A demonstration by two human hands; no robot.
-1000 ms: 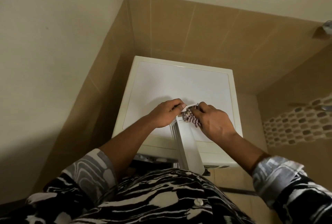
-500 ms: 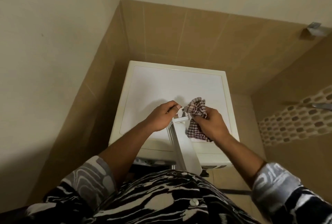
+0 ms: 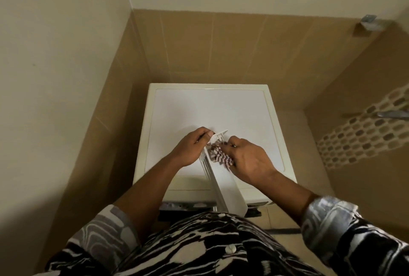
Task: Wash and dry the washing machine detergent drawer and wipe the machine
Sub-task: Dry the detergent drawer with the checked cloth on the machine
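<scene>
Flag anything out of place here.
The detergent drawer is out of the washing machine, slanted over its top, left hand gripping it, right hand pressing a checked cloth in. That fits drying; nothing looks spilled or damaged.

Dim, warm indoor light, seemingly from above and behind. Soft shadows across the pale washing machine [image 3: 221,107] top. Motion blur on the checked cloth [image 3: 222,158]. Wide-angle bending at edges.

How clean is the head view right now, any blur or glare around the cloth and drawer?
Head view: dim, warm light, no hard glare on the washing machine lid; the checked cloth in the right hand is motion-smeared; the drawer and left hand read sharp; wide-angle lens bows the walls.
</scene>
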